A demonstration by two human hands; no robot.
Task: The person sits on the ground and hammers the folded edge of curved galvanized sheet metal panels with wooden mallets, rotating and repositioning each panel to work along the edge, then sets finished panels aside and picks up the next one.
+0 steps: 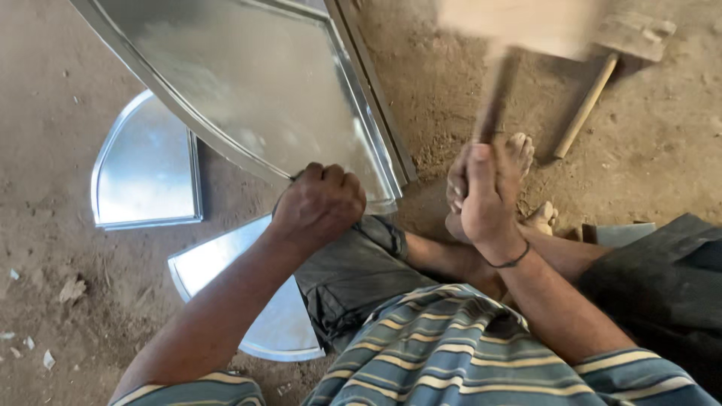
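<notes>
The left hand [320,203] clamped its fingers on the curved rim of one large shiny fan-shaped metal sheet [256,83]. The right hand [485,192] gripped a blurred wooden mallet [519,30]. Two smaller fan-shaped metal sheets [147,165] lay on the dirt floor [45,248]; a second wooden mallet [602,75] lay nearby.

Dirt-floor sheet-metal workshop [248,83]

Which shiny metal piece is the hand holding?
The left hand grips the big curved sheet-metal piece tilted up at the top. The other two quarter-round pieces, one at left and one under the arm, lie flat on the dirt, untouched.
</notes>
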